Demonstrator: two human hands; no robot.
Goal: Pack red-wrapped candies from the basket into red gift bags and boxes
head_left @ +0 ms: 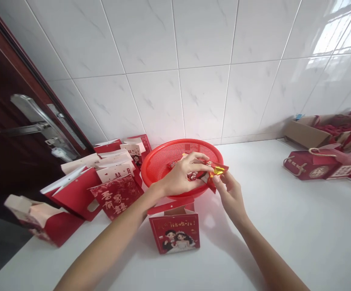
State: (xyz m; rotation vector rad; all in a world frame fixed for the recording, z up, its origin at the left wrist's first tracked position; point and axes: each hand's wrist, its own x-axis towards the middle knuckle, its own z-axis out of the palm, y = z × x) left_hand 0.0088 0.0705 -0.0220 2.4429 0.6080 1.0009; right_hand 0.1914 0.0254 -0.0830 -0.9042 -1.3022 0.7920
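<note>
A red plastic basket stands near the wall with wrapped candies inside. Over its front right part is my left hand, fingers curved above the candies and touching a red wrapper. My right hand, at the basket's right rim, pinches red and gold wrapped candy between thumb and fingers. What lies under my left palm is hidden. In front of the basket stands an open red box with a cartoon couple on its face.
Several red gift boxes stand at the left, beside a dark door with a metal handle. At the right lie a red house-shaped box and a cardboard carton holding red items.
</note>
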